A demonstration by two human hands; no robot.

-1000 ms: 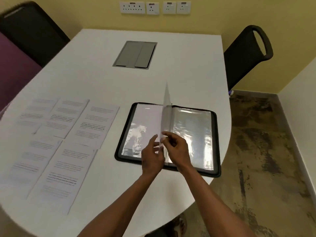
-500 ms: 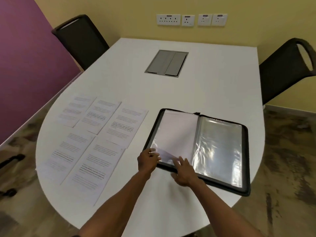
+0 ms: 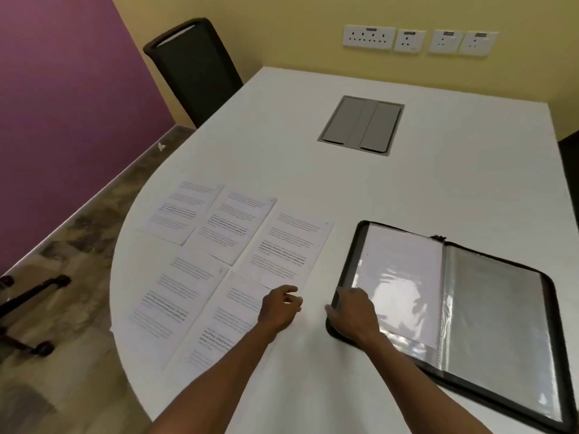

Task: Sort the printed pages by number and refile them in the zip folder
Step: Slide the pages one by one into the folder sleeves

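The white surface (image 3: pixel 407 189) carried the open zip folder (image 3: pixel 470 308) at right and five printed pages (image 3: pixel 238 258) spread at left. The right hand (image 3: pixel 354 314) rested on the folder's near-left corner, grip released. The left hand (image 3: pixel 280 308), loosely curled and grasping nothing, hovered over the nearest page. Judged step: selecting a page; the next move calls for pinching its edge.

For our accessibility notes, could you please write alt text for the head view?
A person's right hand rests on the open black zip folder of clear sleeves, while the left hand hovers over five printed white pages spread on a white table.
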